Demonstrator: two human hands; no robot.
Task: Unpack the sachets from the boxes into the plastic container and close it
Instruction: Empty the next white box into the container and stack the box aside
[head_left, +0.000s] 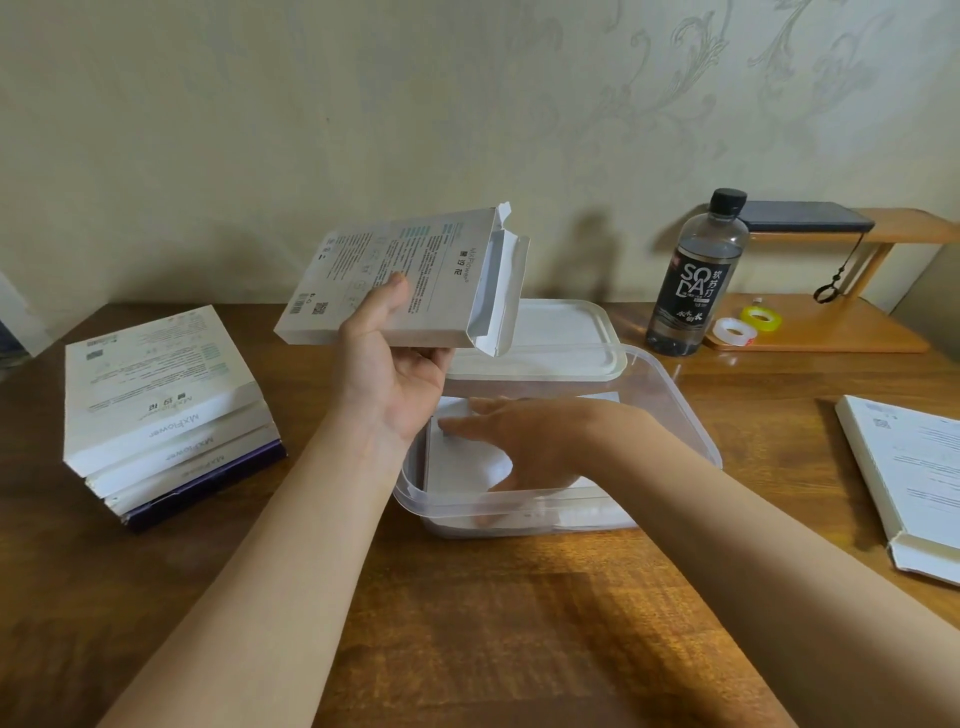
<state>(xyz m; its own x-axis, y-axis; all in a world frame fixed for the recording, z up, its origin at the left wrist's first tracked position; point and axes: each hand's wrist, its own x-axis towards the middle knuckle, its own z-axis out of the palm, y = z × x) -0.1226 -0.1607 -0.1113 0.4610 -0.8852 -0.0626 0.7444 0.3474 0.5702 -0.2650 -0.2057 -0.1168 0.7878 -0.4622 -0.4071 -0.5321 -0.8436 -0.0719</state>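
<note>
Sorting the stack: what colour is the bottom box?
Dark purple; the bottom box shows best in the head view.

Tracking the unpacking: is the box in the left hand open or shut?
Open. The box gripped by the left hand has its end flaps folded out above the plastic container; whether it is empty cannot be told.

Fingers of the left hand (389, 374) lie mostly hidden under the open box (374, 260).
</note>
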